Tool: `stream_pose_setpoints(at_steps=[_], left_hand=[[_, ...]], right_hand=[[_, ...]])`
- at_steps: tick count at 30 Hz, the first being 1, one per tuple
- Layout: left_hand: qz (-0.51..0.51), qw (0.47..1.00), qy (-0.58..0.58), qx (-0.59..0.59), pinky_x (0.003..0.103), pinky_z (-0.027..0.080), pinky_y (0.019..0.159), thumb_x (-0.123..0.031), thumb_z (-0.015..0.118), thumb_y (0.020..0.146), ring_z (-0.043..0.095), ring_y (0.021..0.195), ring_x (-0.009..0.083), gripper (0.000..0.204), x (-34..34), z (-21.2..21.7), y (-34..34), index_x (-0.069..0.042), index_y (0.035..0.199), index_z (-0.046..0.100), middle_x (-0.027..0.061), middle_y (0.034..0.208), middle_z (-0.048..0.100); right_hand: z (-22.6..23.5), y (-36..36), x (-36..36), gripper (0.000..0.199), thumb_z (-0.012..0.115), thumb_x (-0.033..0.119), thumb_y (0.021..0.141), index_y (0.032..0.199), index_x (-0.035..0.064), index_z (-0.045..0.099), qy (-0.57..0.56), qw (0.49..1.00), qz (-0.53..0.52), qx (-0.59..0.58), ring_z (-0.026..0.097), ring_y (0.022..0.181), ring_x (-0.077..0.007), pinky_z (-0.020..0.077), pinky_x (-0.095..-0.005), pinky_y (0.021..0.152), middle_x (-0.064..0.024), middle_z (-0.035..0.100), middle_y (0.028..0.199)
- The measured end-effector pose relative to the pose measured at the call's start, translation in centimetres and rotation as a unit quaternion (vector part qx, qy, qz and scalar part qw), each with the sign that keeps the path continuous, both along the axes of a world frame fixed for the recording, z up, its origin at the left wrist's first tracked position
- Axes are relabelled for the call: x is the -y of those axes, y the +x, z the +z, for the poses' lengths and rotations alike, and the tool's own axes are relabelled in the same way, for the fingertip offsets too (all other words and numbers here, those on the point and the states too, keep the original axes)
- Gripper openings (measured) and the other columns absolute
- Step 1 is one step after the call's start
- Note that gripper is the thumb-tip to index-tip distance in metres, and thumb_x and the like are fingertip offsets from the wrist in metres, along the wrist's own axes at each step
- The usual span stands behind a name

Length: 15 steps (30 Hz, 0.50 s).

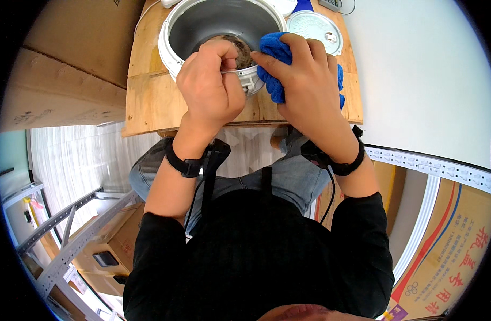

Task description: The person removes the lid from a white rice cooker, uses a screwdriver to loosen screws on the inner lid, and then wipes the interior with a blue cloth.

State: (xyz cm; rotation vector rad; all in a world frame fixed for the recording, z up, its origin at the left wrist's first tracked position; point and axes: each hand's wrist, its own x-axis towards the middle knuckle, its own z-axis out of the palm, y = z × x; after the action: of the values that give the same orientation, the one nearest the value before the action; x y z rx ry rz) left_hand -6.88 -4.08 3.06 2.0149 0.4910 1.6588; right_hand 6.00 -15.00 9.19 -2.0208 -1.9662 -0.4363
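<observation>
A white rice cooker [165, 47] stands uncovered at the far side of a wooden table. Its inner wall is dark grey, and a stained brown heating plate [244, 55] shows at the bottom. My left hand [209, 84] is over the near rim, with its fingers curled together; whatever they may pinch is hidden. A crumpled blue cloth [275, 49] is gripped in my right hand [312, 80] at the right side of the rim. The right index finger points in toward the cooker's opening.
A round whitish disc [315, 28], perhaps an inner lid, lies right of the cooker on the wooden table [149, 104]. Large cardboard boxes [74, 69] rise on the left. A white panel [422, 69] borders the right. Metal shelving [74, 251] stands at lower left.
</observation>
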Motion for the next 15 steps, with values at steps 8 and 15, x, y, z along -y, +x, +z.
stream_pose_setpoints(at_steps=[8, 15], left_hand=[[0.034, 0.998, 0.026, -0.042, 0.032, 0.039, 0.052, 0.007, 0.051, 0.063, 0.051, 0.051, 0.0242, 0.024, 0.0, 0.6, 0.0, -0.007, 0.081, 0.057, 0.0039, 0.066, 0.056], [0.049, 0.996, 0.042, -0.057, 0.032, 0.038, 0.051, 0.004, 0.05, 0.063, 0.049, 0.052, 0.0257, 0.018, -0.1, 0.8, 0.2, -0.008, 0.075, 0.055, 0.0049, 0.066, 0.055]], right_hand=[[-1.3, -0.5, 0.2, 0.064, 0.079, 0.01, 0.06, 0.121, 0.0262, 0.069, 0.028, 0.999, -0.036, 0.022, 0.051, 0.112, -0.0329, 0.0395, -0.0458, 0.085, -0.0079, 0.054, 0.121], [-3.4, 1.3, 3.0, 0.072, 0.072, 0.0, 0.063, 0.132, 0.02, 0.062, 0.088, 0.966, 0.038, -0.24, 0.056, 0.109, -0.0375, 0.0457, -0.0455, 0.09, -0.0147, 0.058, 0.123]])
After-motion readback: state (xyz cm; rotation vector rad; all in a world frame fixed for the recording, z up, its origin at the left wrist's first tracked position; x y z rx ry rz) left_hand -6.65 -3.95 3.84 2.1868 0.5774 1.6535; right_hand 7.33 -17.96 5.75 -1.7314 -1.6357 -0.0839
